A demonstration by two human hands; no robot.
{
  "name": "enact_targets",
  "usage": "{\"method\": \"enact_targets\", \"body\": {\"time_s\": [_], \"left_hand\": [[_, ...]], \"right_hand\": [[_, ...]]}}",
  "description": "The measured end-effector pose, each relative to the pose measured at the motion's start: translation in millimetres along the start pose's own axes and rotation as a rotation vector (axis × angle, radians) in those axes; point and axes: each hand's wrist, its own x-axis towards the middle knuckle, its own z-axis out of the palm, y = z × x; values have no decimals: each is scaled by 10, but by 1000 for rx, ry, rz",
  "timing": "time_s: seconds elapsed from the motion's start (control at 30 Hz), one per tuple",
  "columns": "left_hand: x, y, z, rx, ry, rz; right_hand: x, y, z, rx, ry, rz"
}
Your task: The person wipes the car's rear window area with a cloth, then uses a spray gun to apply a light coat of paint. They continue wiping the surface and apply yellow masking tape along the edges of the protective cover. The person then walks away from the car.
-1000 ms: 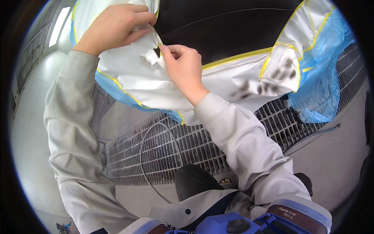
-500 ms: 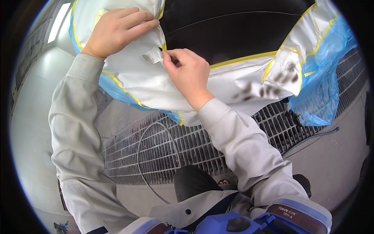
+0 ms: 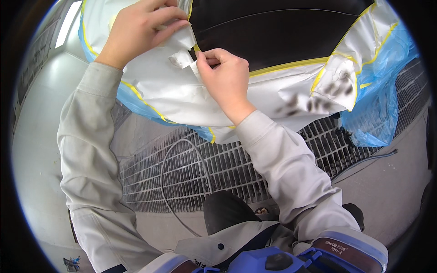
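A glossy black panel [image 3: 282, 38] is framed by white masking paper [image 3: 159, 93] with yellow masking tape [image 3: 291, 67] along its border. At the panel's left edge, my left hand [image 3: 139, 29] is closed on the lifted edge of the paper, with its fingertips bent over it. Lower down, near the panel's lower left corner, my right hand [image 3: 226, 82] pinches the taped edge between thumb and index finger. What exactly lies between those fingertips is partly hidden. A small crumpled white flap [image 3: 180, 59] sticks up between the two hands.
Blue plastic film [image 3: 368, 120] hangs around the paper's outer edge. Dark spray smudges [image 3: 309, 104] mark the paper at right. Below are a metal floor grating [image 3: 236, 168], a looped thin hose [image 3: 164, 182] and another hose [image 3: 364, 159]. A blue respirator [image 3: 261, 261] shows at the bottom.
My left hand has moved slightly up, and the paper edge beneath it stands further off the panel. My right hand has shifted a little up and right along the taped edge.
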Motion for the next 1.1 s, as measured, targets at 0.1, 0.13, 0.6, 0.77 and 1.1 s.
{"method": "enact_targets", "body": {"time_s": [0.1, 0.13, 0.6, 0.77, 1.1], "left_hand": [[-82, -11, 100, -81, 125, -88], [-82, -3, 121, -91, 139, -119], [-336, 138, 779, 385, 116, 147], [-437, 258, 826, 384, 192, 133], [-521, 246, 933, 463, 187, 112]], "right_hand": [[22, 4, -25, -45, 0, -4], [30, 5, -32, -44, -8, -1], [118, -1, -70, -300, -67, -38], [70, 41, -21, -295, -61, -189], [81, 95, -27, -178, -103, -260]]}}
